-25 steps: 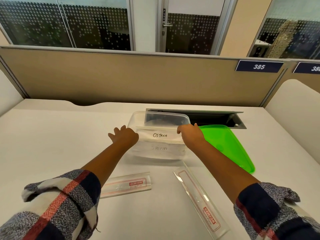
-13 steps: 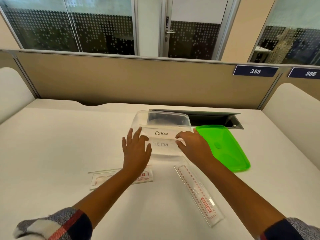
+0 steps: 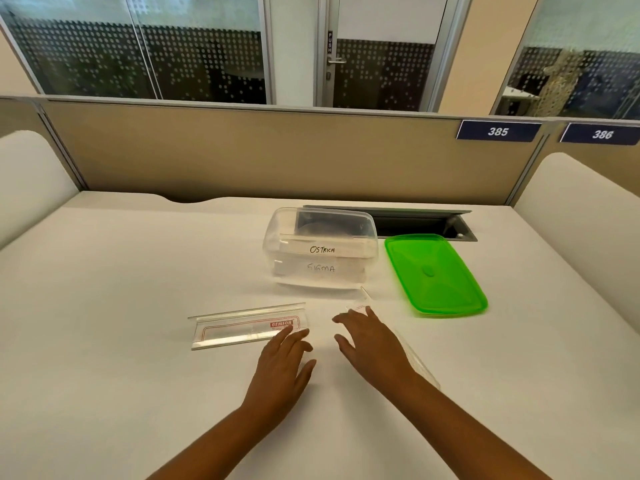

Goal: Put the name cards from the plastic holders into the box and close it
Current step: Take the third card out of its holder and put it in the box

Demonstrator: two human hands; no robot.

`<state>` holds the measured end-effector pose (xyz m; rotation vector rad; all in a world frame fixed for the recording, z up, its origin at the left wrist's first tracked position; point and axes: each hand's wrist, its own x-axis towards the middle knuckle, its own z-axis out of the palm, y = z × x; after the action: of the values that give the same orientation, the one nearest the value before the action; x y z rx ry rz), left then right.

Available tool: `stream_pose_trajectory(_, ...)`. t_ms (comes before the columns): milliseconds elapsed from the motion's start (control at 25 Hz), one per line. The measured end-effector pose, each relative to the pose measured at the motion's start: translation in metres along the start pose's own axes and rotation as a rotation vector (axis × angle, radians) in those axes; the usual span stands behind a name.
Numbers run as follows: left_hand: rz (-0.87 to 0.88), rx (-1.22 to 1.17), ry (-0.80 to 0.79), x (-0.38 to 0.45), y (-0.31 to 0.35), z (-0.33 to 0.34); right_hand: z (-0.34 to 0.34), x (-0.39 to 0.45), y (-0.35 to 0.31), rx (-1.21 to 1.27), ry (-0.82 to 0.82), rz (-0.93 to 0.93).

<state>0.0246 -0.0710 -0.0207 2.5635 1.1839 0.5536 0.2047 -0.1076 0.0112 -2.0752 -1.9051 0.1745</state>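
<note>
A clear plastic box stands open on the white desk, with two white name cards inside: "OSTRICH" above "SIGMA". Its green lid lies flat just right of it. One empty clear card holder lies in front of the box to the left; a second holder lies mostly under my right hand and forearm. My left hand is flat and open, its fingertips at the first holder's right end. My right hand is open over the second holder, holding nothing.
A grey cable slot is sunk into the desk behind the box and lid. A tan partition closes the far edge, with white side panels at left and right. The white desk spreads wide to the left.
Both hands have drawn back from the box toward me and now hover low over the holders. The cards stay in the box. The view has tilted and pulled back slightly.
</note>
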Motion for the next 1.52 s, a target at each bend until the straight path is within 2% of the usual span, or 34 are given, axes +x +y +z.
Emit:
stream_pose_trajectory(80, -0.044, -0.051, -0.047, -0.009, -0.013, 0.002, 0.012, -0.008, 0.007, 0.006, -0.049, 0.044)
stream_pose_trajectory(240, -0.073, -0.054, -0.086, -0.030, -0.026, 0.007, 0.038, -0.017, 0.008, 0.027, -0.174, -0.042)
stream_pose_trajectory(400, 0.030, 0.155, -0.101, -0.044, -0.018, 0.006, 0.056, -0.022, -0.001, 0.089, -0.070, -0.041)
stream_pose_trajectory(520, 0.019, 0.192, -0.073, -0.042, -0.018, 0.006, 0.061, -0.025, -0.003, 0.069, 0.014, -0.068)
stream_pose_trajectory(640, 0.032, 0.268, -0.006, -0.040, -0.018, 0.009, 0.062, -0.024, 0.000, 0.062, -0.007, -0.081)
stream_pose_trajectory(760, 0.008, 0.221, 0.009, -0.040, -0.019, 0.010, 0.062, -0.024, 0.001, 0.055, -0.009, -0.080)
stream_pose_trajectory(920, -0.013, 0.101, 0.173, -0.023, -0.023, -0.004, 0.062, -0.026, 0.001, 0.074, -0.005, -0.078)
stream_pose_trajectory(1080, -0.068, 0.148, 0.296, 0.013, -0.041, -0.034, 0.060, -0.027, 0.001, 0.066, 0.007, -0.083)
stream_pose_trajectory(1320, -0.197, 0.271, 0.087, 0.039, -0.071, -0.047, 0.059, -0.028, 0.002, 0.061, 0.025, -0.095)
stream_pose_trajectory(1400, -0.227, 0.275, 0.050, 0.042, -0.072, -0.046, 0.060, -0.028, 0.002, 0.071, 0.031, -0.095)
stream_pose_trajectory(1520, -0.177, 0.326, 0.049, 0.039, -0.068, -0.041, 0.061, -0.027, 0.003, 0.095, 0.042, -0.090)
